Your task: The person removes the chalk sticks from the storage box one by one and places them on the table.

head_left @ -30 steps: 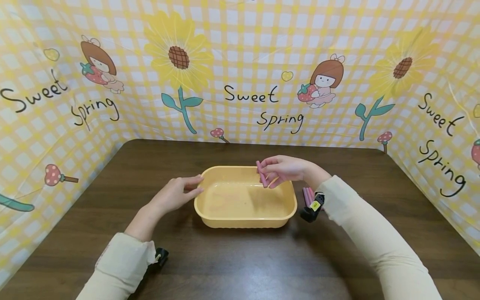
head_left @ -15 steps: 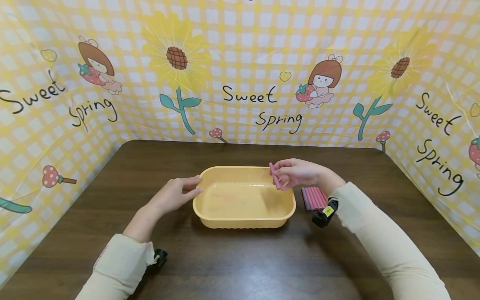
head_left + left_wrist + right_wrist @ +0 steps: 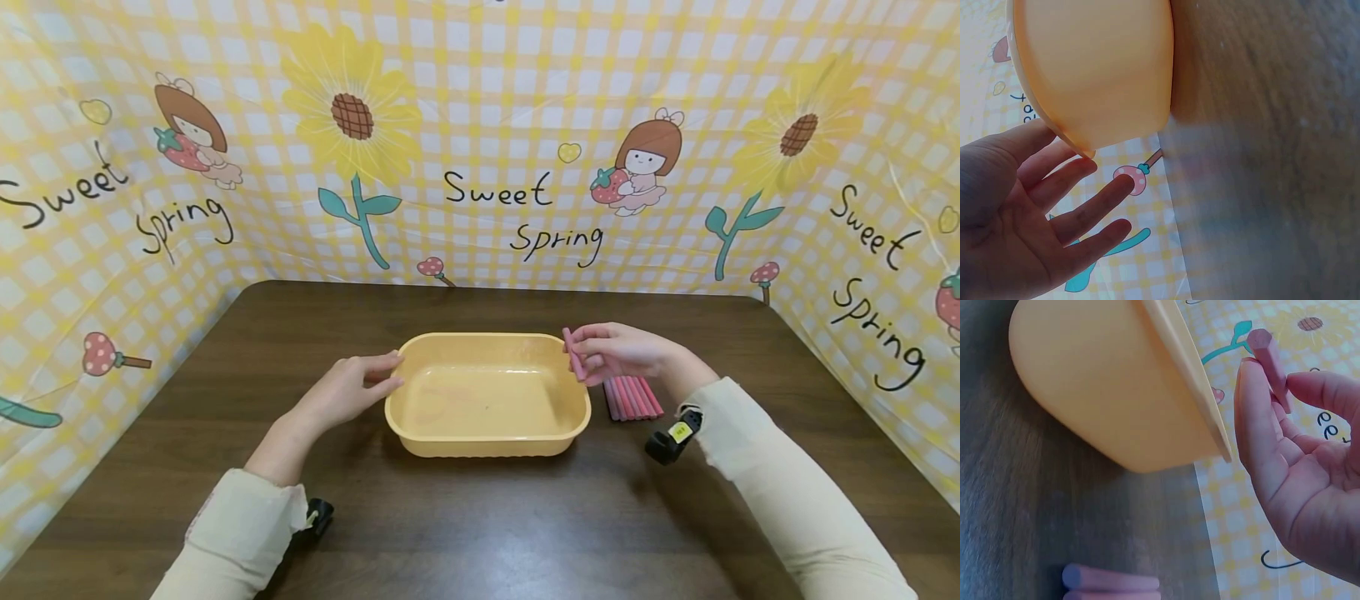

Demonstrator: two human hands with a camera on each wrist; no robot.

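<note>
My right hand [image 3: 621, 350] pinches a short pink stick [image 3: 574, 355] between thumb and fingers, just above the right rim of a yellow plastic basin [image 3: 488, 438]. In the right wrist view the stick [image 3: 1270, 362] shows a flat, many-sided end and stands beside the basin's edge. At the other end of the basin, my left hand [image 3: 348, 387] touches the rim with thumb and fingertips. Its other fingers are spread loosely in the left wrist view. Several pink and mauve sticks [image 3: 633, 400] lie side by side on the table, right of the basin, partly beneath the right hand.
The basin's inside floor [image 3: 480, 400] is bare. All this stands on a dark brown wooden table [image 3: 465, 525]. A yellow checked cloth [image 3: 495, 100] printed with flowers rises behind the table and on both sides.
My right hand has moved right with the pink stick, from over the basin to its right rim, uncovering more of the row of sticks. The left hand stays at the rim.
</note>
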